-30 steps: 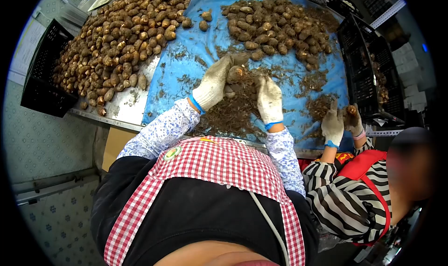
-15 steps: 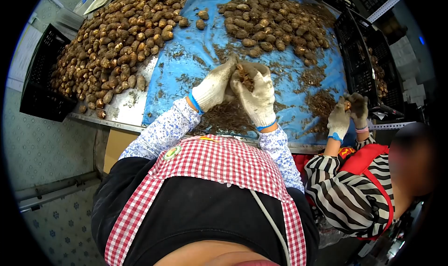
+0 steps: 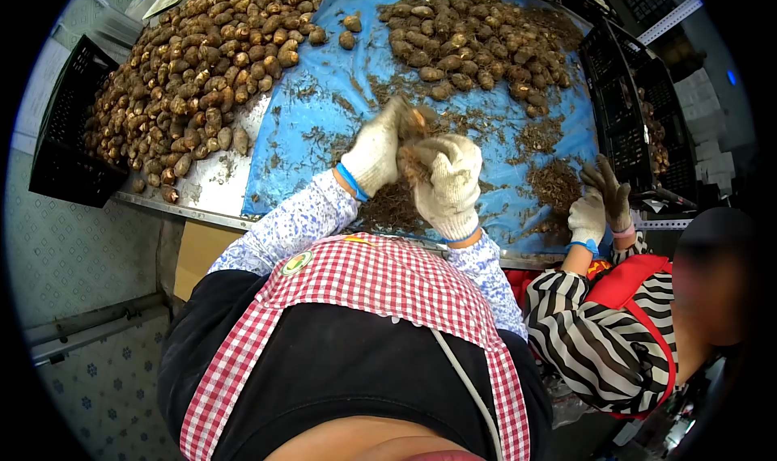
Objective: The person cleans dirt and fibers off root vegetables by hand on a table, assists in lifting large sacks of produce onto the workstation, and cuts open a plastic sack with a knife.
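In dirty white knit gloves, my two hands meet over the blue sheet [image 3: 312,129], near the table's front edge. My left hand [image 3: 376,149] is closed round a small taro corm [image 3: 418,118], whose pale orange end shows past the fingers. Close against it on the right, my right hand [image 3: 447,182] has its fingers curled in. Brown fibrous matter shows at those fingers, but what they grip is hidden. Dark loose root fibres [image 3: 388,210] lie on the sheet just below both hands.
A large heap of cleaned taros [image 3: 194,80] lies at left beside a black crate [image 3: 73,129]. Hairy taros [image 3: 477,44] are piled at the back. Black crates [image 3: 619,97] stand at right. A co-worker's gloved hands [image 3: 599,206] are by the right edge, near a fibre pile [image 3: 554,184].
My right hand has turned and dropped slightly, its fingers curling in. The corm's pale end now shows at my left fingertips. The co-worker's fingers have spread, and the taro there is out of sight.
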`<state>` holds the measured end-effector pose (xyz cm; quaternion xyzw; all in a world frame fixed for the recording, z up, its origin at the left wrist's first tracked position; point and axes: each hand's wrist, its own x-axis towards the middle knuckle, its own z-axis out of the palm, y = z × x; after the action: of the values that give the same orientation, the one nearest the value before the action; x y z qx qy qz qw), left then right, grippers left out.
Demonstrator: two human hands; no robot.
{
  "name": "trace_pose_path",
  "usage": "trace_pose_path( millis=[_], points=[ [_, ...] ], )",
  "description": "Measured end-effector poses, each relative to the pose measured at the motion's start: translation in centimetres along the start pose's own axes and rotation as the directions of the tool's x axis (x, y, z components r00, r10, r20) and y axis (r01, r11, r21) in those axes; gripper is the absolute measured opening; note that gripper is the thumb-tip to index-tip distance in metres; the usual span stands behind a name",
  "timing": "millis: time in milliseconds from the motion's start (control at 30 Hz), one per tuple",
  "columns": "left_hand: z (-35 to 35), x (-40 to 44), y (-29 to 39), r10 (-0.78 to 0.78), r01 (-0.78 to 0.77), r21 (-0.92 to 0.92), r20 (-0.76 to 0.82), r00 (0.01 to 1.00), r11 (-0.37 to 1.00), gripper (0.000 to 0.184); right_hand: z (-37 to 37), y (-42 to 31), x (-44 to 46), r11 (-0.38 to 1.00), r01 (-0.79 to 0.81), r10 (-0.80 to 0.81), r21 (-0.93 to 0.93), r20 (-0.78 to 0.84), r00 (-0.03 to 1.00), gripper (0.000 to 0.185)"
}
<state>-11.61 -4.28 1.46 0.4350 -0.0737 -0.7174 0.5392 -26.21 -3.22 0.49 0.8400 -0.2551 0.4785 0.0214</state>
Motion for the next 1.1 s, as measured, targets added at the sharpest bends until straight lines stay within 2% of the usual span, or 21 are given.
trace_pose_path(
  millis=[33, 133, 167, 233, 267, 300, 333, 367, 400, 500, 533, 600, 633, 700, 800, 833, 900, 1000, 1033, 1067, 1100],
  points=[
    [0.2, -0.2, 0.5, 0.146, -0.144, -0.048, 0.042, 0.988, 0.988, 0.049, -0.3, 0.2, -0.8, 0.997, -0.067, 0.071, -0.038, 0.094, 0.993, 0.025],
    [-1.5, 1.0, 0.5, 0.127, -0.135, 0.057, 0.122, 0.984, 0.989, 0.051, -1.2, 1.8, -2.0, 0.953, -0.195, 0.275, -0.231, 0.391, 0.879, 0.015],
    [-1.2, 0.9, 0.2, 0.128, -0.139, 0.068, 0.147, 0.981, 0.988, 0.051, -1.2, 2.5, -1.9, 0.959, -0.193, 0.250, -0.206, 0.308, 0.918, 0.017],
    [-1.3, 1.0, -0.2, 0.109, -0.131, 0.064, 0.273, 0.956, 0.989, 0.052, -1.9, 3.1, -0.9, 0.896, -0.422, 0.443, -0.135, 0.313, 0.840, 0.017],
    [-1.8, 1.2, -0.6, 0.090, -0.117, 0.048, 0.372, 0.924, 0.992, 0.052, -2.7, 2.1, 0.8, 0.940, -0.332, 0.341, -0.079, 0.157, 0.927, 0.019],
    [-2.2, 1.4, -0.9, 0.072, -0.099, 0.033, 0.468, 0.881, 0.995, 0.053, -2.4, 2.3, 0.8, 0.923, -0.366, 0.383, -0.116, 0.229, 0.895, 0.020],
    [-2.4, 1.4, -1.0, 0.024, -0.094, 0.129, 0.461, 0.887, 0.987, 0.047, -1.9, 2.8, 1.0, 0.905, -0.396, 0.424, -0.154, 0.299, 0.855, 0.021],
    [-2.9, 1.5, -1.3, 0.160, -0.393, 0.355, 0.535, 0.830, 0.848, 0.045, -1.5, 3.1, 1.0, 0.887, -0.421, 0.463, -0.192, 0.365, 0.808, 0.022],
    [-3.6, 1.6, -1.6, 0.252, -0.641, 0.511, 0.634, 0.731, 0.573, 0.042, -1.3, 3.2, 1.1, 0.885, -0.430, 0.465, -0.179, 0.402, 0.789, 0.024],
    [-3.9, 0.4, -0.7, 0.241, -0.729, 0.571, 0.700, 0.673, 0.377, 0.038, -0.7, 3.7, 0.2, 0.886, -0.459, 0.399, 0.067, 0.395, 0.827, 0.023],
    [-3.8, -0.2, -0.4, 0.228, -0.708, 0.584, 0.684, 0.693, 0.397, 0.038, -0.4, 3.8, -0.2, 0.878, -0.468, 0.385, 0.102, 0.432, 0.816, 0.022],
    [-3.9, -0.2, 0.0, 0.152, -0.462, 0.513, 0.534, 0.832, 0.723, 0.035, 0.8, 3.0, -0.5, 0.871, -0.472, 0.370, 0.139, 0.447, 0.814, 0.021],
    [-4.0, 0.3, 0.2, 0.031, -0.184, 0.333, 0.416, 0.909, 0.925, 0.034, 1.0, 2.6, -0.6, 0.867, -0.473, 0.362, 0.154, 0.457, 0.813, 0.020],
    [-5.6, 1.8, -0.5, -0.042, 0.066, -0.051, 0.380, 0.924, 0.996, 0.037, 0.5, 2.3, -0.2, 0.916, -0.399, 0.374, -0.035, 0.433, 0.820, 0.015],
    [-6.5, 1.9, -0.1, -0.057, 0.216, -0.251, 0.520, 0.852, 0.944, 0.031, 0.3, 4.9, -2.8, 0.876, -0.401, 0.480, -0.267, 0.411, 0.775, 0.016],
    [-6.2, 1.7, 0.0, -0.037, 0.154, -0.217, 0.463, 0.886, 0.964, 0.031, 0.1, 5.5, -3.8, 0.841, -0.411, 0.533, -0.353, 0.406, 0.742, 0.022],
    [-5.5, 1.1, 0.0, 0.014, 0.037, -0.141, 0.346, 0.938, 0.989, 0.032, 0.1, 6.3, -4.9, 0.905, -0.312, 0.387, -0.290, 0.254, 0.886, 0.026],
    [-6.7, 2.9, -1.0, 0.086, 0.052, -0.195, 0.635, 0.768, 0.979, 0.033, -1.5, 3.4, -1.6, 0.805, -0.579, 0.585, -0.127, 0.331, 0.740, 0.033],
    [-6.3, 2.6, -1.1, 0.262, -0.407, 0.090, 0.635, 0.727, 0.909, 0.029, -1.7, 2.6, -0.5, 0.821, -0.562, 0.559, -0.102, 0.340, 0.756, 0.035],
    [-5.5, 1.9, -1.2, 0.396, -0.750, 0.342, 0.685, 0.612, 0.566, 0.026, -1.6, 1.8, 0.4, 0.836, -0.544, 0.533, -0.074, 0.349, 0.771, 0.036],
    [-4.7, 1.0, -1.1, 0.446, -0.873, 0.485, 0.771, 0.455, 0.054, 0.025, -1.5, 1.5, 0.9, 0.849, -0.526, 0.506, -0.045, 0.359, 0.785, 0.038]
  ],
)
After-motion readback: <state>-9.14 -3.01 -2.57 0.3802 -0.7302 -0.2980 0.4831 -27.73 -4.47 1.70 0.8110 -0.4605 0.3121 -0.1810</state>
